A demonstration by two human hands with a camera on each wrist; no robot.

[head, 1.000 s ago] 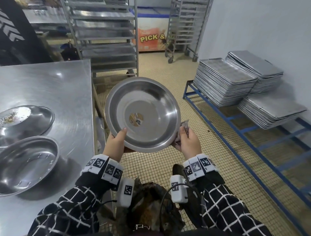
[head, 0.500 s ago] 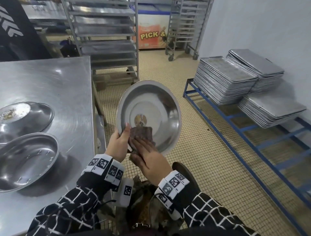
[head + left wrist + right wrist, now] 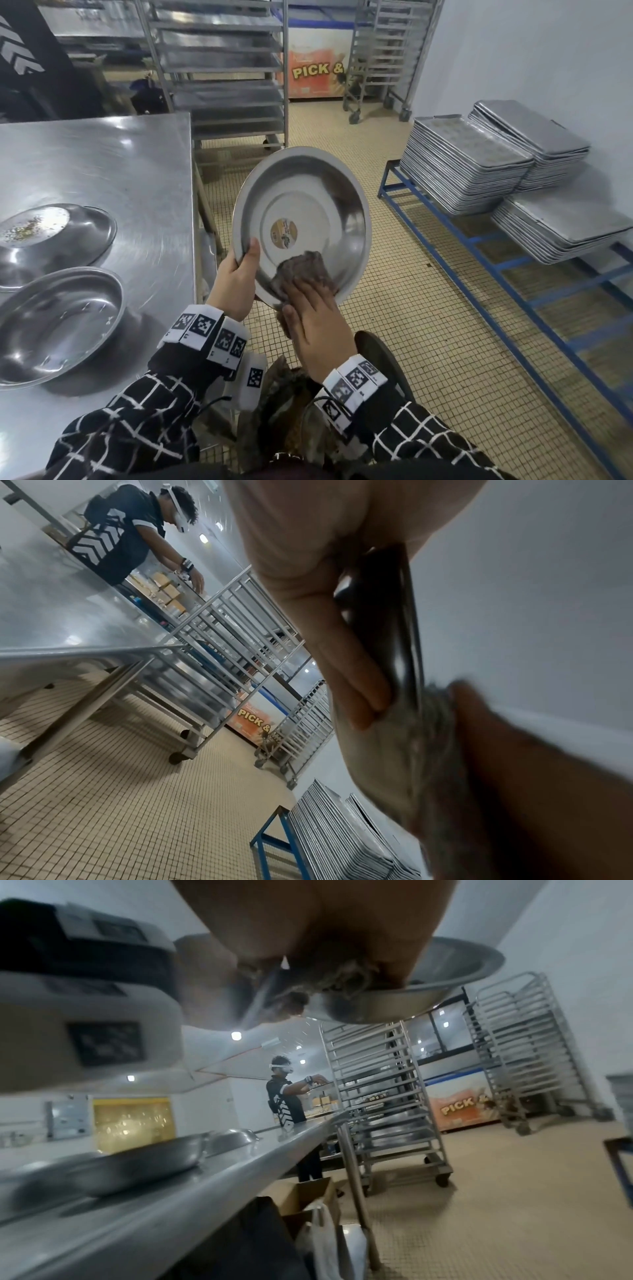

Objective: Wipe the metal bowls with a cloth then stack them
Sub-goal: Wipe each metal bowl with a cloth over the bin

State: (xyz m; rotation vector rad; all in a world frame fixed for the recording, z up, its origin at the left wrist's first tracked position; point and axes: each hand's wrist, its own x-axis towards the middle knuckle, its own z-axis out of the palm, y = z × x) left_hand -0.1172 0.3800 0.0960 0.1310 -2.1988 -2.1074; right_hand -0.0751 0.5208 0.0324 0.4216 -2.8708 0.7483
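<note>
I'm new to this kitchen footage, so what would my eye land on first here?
First, the shiny metal bowl tilted up over the tiled floor: the left hand grips its rim while the right hand presses a dark cloth inside it. Then two more bowls on the steel table at left, and stacked trays at right.

You wear black sleeves (image 3: 137, 421) with white grid lines, white wristbands (image 3: 205, 330) printed with square black markers.
</note>
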